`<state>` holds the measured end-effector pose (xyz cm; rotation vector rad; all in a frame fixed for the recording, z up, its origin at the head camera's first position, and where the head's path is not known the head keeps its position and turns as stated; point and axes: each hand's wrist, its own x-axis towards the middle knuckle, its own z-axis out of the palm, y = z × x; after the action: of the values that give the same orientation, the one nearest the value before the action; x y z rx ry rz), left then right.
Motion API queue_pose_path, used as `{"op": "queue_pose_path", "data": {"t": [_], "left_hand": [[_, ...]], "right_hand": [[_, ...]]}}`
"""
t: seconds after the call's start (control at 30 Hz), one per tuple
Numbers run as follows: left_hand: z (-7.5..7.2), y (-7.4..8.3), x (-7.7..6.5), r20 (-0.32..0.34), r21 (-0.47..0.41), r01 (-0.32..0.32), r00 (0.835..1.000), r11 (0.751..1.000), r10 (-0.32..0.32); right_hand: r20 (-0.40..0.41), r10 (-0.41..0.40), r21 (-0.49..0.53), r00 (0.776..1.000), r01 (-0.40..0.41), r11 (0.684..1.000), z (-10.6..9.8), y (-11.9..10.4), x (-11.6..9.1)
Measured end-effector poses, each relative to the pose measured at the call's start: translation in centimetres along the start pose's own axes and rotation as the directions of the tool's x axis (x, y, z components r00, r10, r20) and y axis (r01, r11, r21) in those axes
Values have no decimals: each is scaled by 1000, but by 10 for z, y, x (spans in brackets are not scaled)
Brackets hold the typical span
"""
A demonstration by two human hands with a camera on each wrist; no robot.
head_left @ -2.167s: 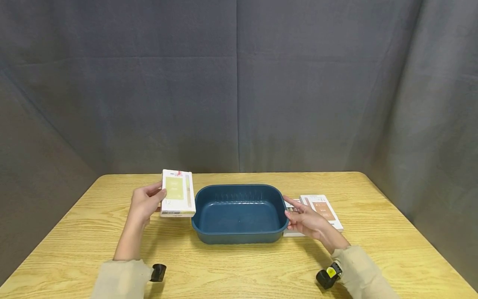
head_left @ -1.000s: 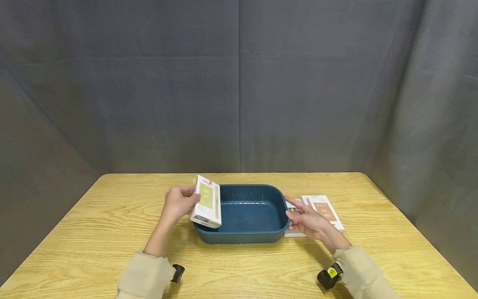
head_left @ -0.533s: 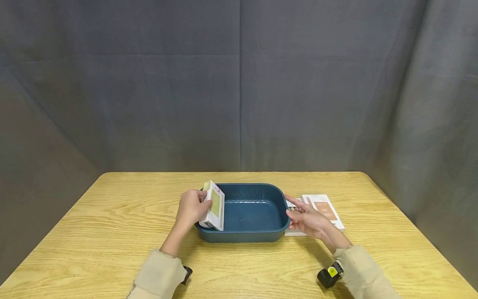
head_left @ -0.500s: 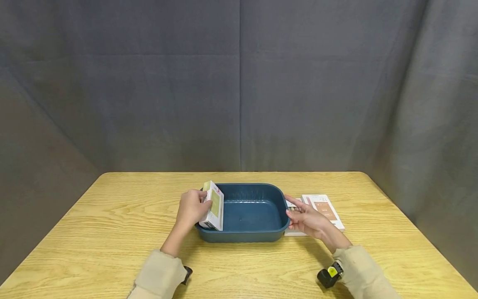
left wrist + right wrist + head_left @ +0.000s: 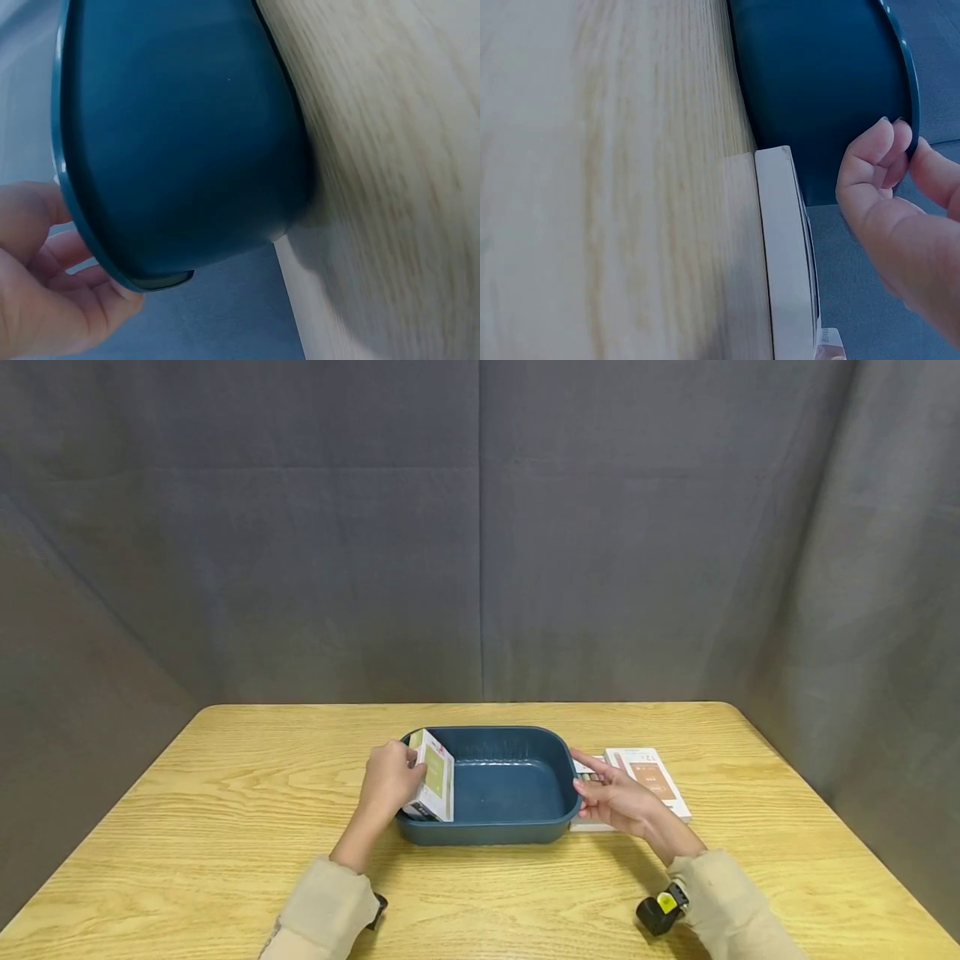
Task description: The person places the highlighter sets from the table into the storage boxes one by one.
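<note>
A dark blue plastic basin stands on the table. Inside its left end leans a white box with a yellow-green panel, tilted against the wall. My left hand pinches this box by its left edge, the thumb on the front side. From the left wrist, curled fingers show at the basin's rim, while the box is hidden behind the wall. On the right side, my right hand grips the basin's rim, with the thumb at the edge and curled fingers against the outer wall.
Right of the basin lies a white box with an orange-brown panel. A second white box, partly covered by my right hand in the head view, lies close beside the basin. A grey curtain hangs behind the wooden table.
My left hand has carried the green-panelled box rightward over the rim and down into the basin's left end, where it now leans lower. The right hand has kept its grip on the rim.
</note>
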<state>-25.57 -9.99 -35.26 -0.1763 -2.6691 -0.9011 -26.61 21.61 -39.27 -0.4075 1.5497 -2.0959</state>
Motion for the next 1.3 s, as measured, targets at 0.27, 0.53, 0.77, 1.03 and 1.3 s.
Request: {"op": "queue_pose_path", "data": {"t": [0.27,0.53,0.77,1.03,1.3], "left_hand": [[-1,6,1,18,129,32,999,991,-35],[0,11,2,19,200,51,998,978,-56],[2,10,2,33,205,47,998,978,-55],[3,10,4,63,184,50,996,982,-63],[5,11,3,72,159,37,996,987,-49]], "right_hand": [[-13,5,-2,1000,-5,1000,1,0,0],[-12,5,0,1000,-5,1000,2,-1,0],[-8,4,-7,1000,-4,1000,2,-2,-1],[-8,4,-7,1000,-4,1000,3,-3,-1],[5,0,0,1000,0,1000,2,-1,-1]]}}
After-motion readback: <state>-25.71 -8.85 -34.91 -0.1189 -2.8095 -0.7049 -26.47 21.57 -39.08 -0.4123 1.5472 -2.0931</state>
